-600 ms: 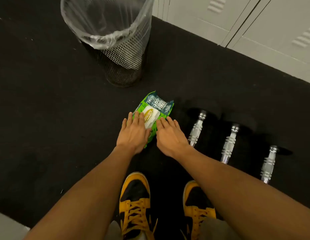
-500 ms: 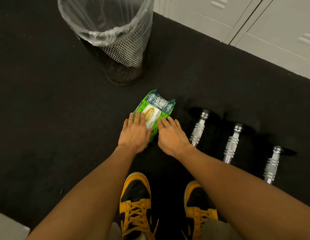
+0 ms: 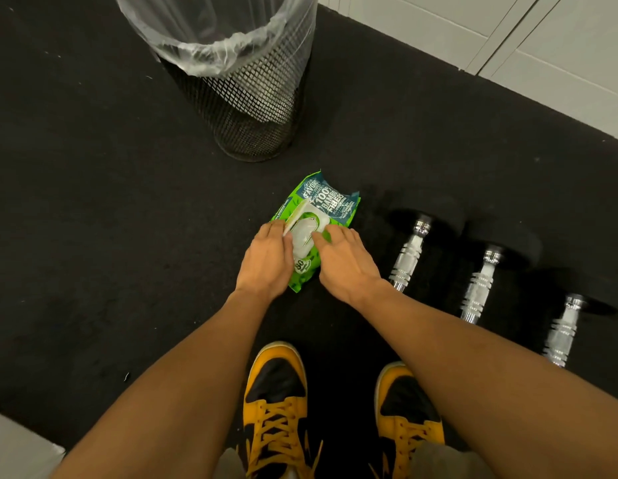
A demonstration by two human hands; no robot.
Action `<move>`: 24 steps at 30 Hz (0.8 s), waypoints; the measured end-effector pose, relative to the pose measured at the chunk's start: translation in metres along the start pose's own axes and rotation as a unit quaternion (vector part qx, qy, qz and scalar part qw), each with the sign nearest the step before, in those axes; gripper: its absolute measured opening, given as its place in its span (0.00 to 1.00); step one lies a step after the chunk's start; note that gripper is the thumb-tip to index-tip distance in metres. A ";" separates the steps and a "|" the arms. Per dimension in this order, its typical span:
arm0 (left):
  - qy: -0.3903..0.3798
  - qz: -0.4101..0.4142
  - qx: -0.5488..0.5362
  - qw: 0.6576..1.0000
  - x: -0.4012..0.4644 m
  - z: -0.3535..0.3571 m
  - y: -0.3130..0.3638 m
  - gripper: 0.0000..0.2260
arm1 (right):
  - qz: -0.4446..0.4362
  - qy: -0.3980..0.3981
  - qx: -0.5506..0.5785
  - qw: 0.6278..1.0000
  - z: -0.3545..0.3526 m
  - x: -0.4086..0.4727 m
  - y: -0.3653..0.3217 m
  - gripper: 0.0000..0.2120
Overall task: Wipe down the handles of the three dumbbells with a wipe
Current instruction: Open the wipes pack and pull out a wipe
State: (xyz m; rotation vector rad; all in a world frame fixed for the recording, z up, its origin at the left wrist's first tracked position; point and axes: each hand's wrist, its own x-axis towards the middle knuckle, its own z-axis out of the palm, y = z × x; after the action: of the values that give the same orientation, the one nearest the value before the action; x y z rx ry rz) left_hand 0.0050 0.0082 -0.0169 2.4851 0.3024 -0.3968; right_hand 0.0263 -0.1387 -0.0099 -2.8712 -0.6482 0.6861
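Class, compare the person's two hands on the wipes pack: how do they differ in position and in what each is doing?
The left hand sits at the pack's left edge, while the right hand comes in from the right, on the dumbbell side. The left hand's fingers touch the raised white lid; the right hand's fingertips rest by the uncovered opening. Both lie low over the pack, palms down, and neither holds a wipe.

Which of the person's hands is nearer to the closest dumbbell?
Right. The right hand lies on the wipes pack, just left of the nearest dumbbell in the picture. The left hand is beyond it, at the pack's far side.
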 end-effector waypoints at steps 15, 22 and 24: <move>0.073 -0.120 -0.132 0.981 0.019 -0.010 -0.009 0.08 | 0.095 0.065 0.035 0.993 -0.012 0.048 -0.004 0.18; 0.032 -0.036 -0.112 0.992 0.013 -0.015 -0.009 0.27 | 0.119 0.070 0.075 0.988 -0.018 0.055 -0.008 0.13; 0.007 0.004 -0.068 0.998 0.010 -0.016 -0.008 0.32 | 0.112 0.073 0.072 0.988 -0.018 0.054 -0.007 0.10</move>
State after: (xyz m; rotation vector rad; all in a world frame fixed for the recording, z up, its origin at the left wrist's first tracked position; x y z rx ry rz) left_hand 0.0151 0.0256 -0.0117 2.3562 0.3160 -0.3433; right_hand 0.0747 -0.1090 -0.0145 -2.8503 -0.2470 0.5163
